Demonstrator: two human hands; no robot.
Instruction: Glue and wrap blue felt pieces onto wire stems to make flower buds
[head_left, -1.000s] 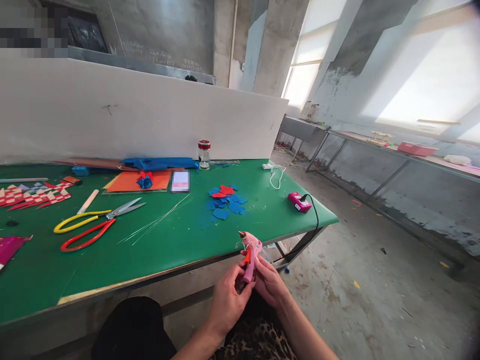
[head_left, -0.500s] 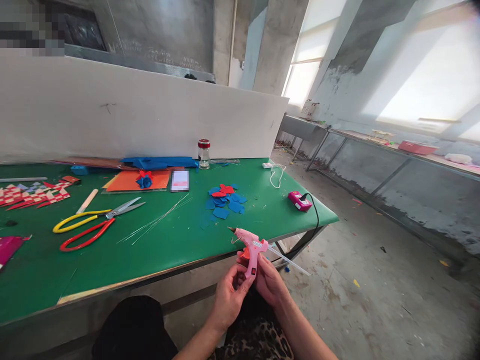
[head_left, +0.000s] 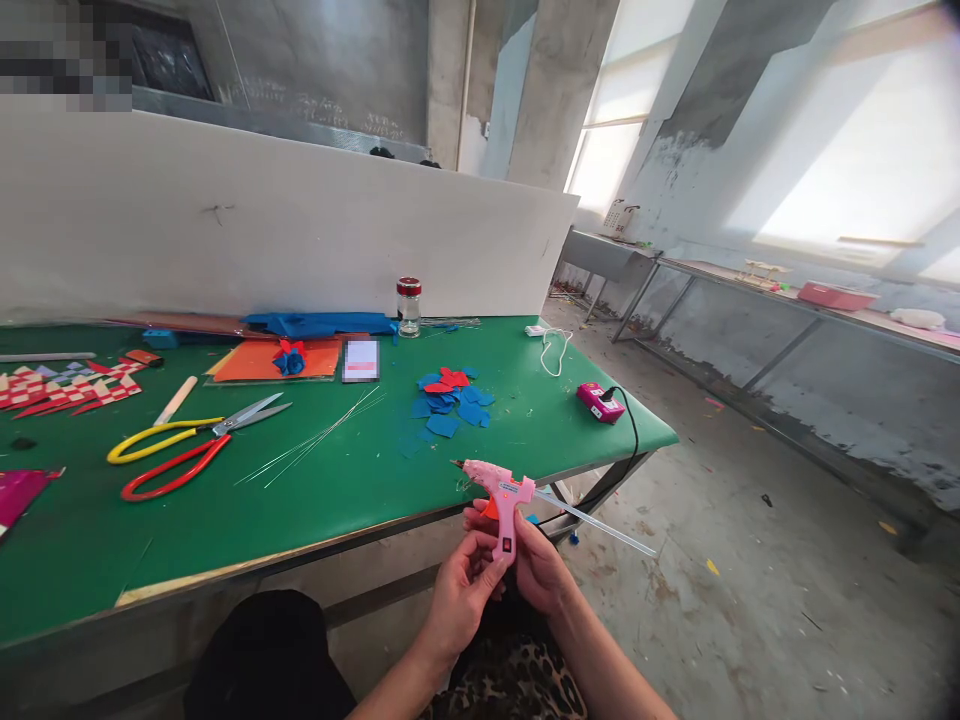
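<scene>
Head view is showing the person sitting at the near edge of a green table [head_left: 360, 500], with both hands raised just in front of it. The left hand [head_left: 459, 595] and the right hand [head_left: 541, 570] are both wrapping around the handle of a pink glue gun [head_left: 501, 497], gripping it between them; its nozzle is pointing left and a clear glue stick [head_left: 600, 524] is sticking out of its back toward the right. Beyond the hands, thin wires [head_left: 315, 440] are lying on the table, and to their left red and yellow scissors [head_left: 187, 450] are resting side by side. Farther on, blue and red paper pieces [head_left: 448, 398] are sitting in a heap, with a pink box [head_left: 598, 402] off to the right. At the far edge, a small glass jar [head_left: 408, 306] is standing before a white board [head_left: 285, 230].
</scene>
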